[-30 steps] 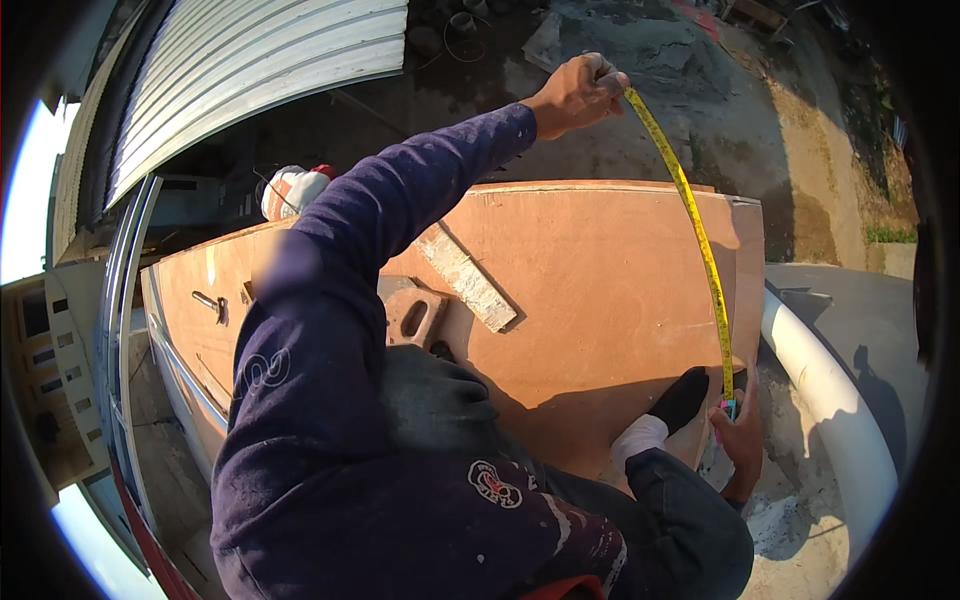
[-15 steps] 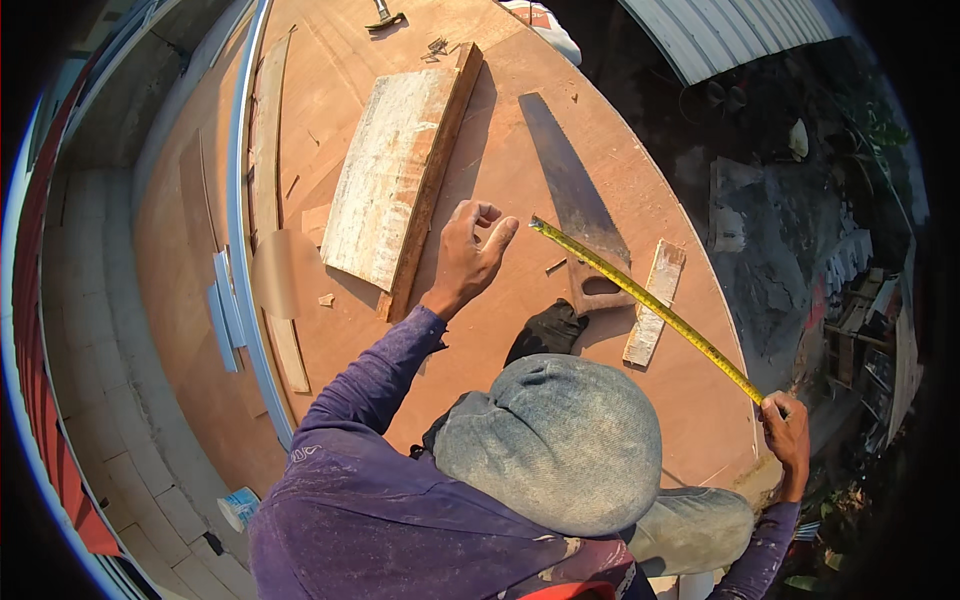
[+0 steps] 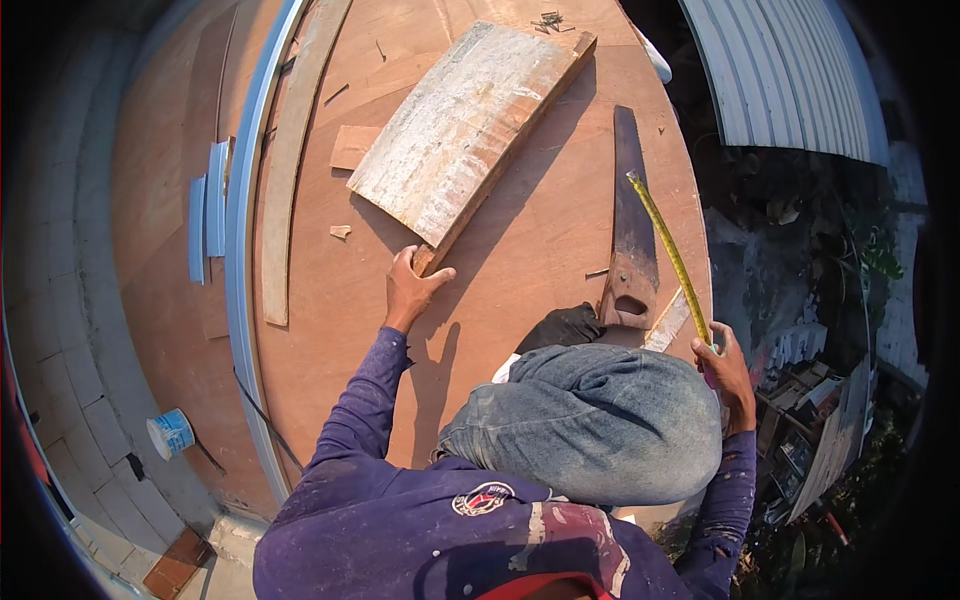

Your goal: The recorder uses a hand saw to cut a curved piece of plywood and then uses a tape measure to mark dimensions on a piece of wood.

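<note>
My left hand [image 3: 411, 291] is at the near end of a wooden batten [image 3: 500, 172], its fingers on one side and its thumb on the other. The batten runs along the right edge of a wide, whitish weathered board [image 3: 455, 120], which lies tilted on the plywood. In my right hand [image 3: 727, 372] is a tape measure; its case is mostly hidden by the fingers. The yellow blade [image 3: 670, 245] sticks out forward, its tip above the blade of a handsaw [image 3: 632, 195]. That saw lies flat, wooden handle toward me.
A plywood surface [image 3: 540, 270] lies before me, edged on the right by a drop. Several nails [image 3: 549, 20] are at its far end. A long wooden strip [image 3: 300, 170] and a blue-grey metal rail [image 3: 240, 210] run along the left. A white-and-blue bucket [image 3: 171, 433] stands at lower left.
My left hand, empty before, has moved to the near end of the batten and gripped it. The right hand has drawn in, and less yellow blade shows. The view has shifted.
</note>
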Demonstrator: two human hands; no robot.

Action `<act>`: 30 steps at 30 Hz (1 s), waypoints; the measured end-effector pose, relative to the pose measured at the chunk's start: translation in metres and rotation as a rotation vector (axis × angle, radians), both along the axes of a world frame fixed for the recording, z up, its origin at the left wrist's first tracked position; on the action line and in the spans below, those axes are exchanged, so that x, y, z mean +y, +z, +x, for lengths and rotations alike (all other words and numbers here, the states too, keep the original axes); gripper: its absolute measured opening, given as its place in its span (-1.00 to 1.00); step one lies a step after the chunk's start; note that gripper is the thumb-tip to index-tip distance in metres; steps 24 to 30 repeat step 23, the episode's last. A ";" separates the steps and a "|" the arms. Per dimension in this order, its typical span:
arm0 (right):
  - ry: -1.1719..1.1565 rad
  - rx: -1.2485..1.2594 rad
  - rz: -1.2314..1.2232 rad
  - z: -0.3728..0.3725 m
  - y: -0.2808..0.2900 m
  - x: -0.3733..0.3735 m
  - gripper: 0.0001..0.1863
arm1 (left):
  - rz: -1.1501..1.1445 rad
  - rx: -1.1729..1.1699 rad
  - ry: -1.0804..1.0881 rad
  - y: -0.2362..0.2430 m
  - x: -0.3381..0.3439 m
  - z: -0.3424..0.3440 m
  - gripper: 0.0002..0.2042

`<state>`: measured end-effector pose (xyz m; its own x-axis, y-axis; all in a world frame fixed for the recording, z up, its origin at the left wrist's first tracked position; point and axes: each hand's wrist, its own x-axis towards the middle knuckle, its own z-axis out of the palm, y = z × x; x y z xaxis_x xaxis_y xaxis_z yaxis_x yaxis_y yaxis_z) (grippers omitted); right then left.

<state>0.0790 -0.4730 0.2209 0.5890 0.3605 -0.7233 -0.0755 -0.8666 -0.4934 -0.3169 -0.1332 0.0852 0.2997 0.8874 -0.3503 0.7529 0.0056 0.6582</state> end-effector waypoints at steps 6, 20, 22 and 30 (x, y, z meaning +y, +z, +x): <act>0.220 0.050 0.019 0.002 -0.034 0.068 -0.03 | 0.128 -0.098 0.020 0.003 0.000 0.008 -0.62; 0.343 0.173 0.019 -0.025 -0.068 0.092 -0.23 | 0.231 0.214 0.033 0.024 -0.006 -0.135 -0.55; 0.352 0.182 0.027 -0.025 -0.069 0.097 -0.24 | 0.368 0.234 0.027 0.020 -0.013 -0.123 -0.55; 0.361 0.202 0.053 -0.027 -0.076 0.102 -0.25 | 0.464 0.289 -0.014 0.017 -0.016 -0.127 -0.51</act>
